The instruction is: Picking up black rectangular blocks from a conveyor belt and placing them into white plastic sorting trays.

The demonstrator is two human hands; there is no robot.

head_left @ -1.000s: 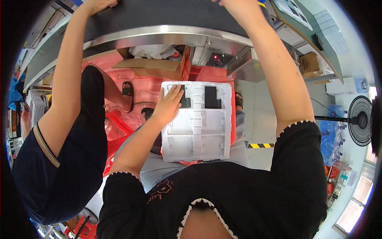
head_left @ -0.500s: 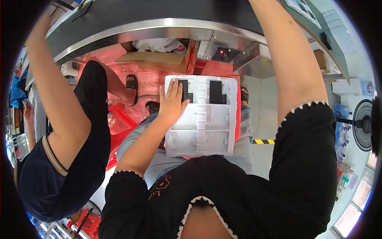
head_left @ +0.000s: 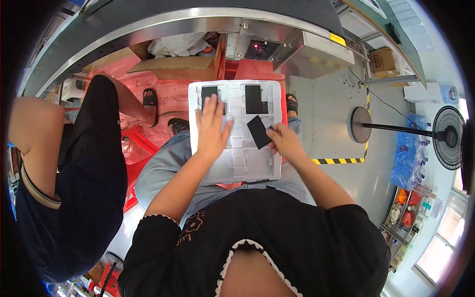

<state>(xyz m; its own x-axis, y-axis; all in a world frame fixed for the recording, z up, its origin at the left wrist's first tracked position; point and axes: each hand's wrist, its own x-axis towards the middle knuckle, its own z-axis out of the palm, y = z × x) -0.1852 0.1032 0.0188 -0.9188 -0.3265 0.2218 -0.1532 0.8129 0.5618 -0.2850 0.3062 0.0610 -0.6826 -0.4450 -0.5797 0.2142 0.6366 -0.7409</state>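
Observation:
On my lap lies a white plastic tray point(head_left: 257, 173) split into several compartments. Flat black rectangular pieces fill its two far compartments: one far left point(head_left: 210, 92), partly under my fingers, and one far right point(head_left: 256, 99). My left hand point(head_left: 213, 128) rests over the tray's left side with fingers stretched and spread. Between the thumb and fingers of my right hand point(head_left: 286, 141) is another black rectangular piece point(head_left: 258, 132), tilted above the right middle compartment. I cannot tell whether this piece touches the tray.
A dark bench with a metal edge point(head_left: 198, 16) spans the far side. Beneath it sit an open cardboard box point(head_left: 173, 67) and a metal box point(head_left: 316, 54). Another person point(head_left: 74, 198) sits close on my left. A standing fan point(head_left: 448, 136) is at the right.
My right arm has come back from over the bench to the tray, now with a black piece in hand. My left hand stays at the tray's left side. The neighbour's raised arm has lowered.

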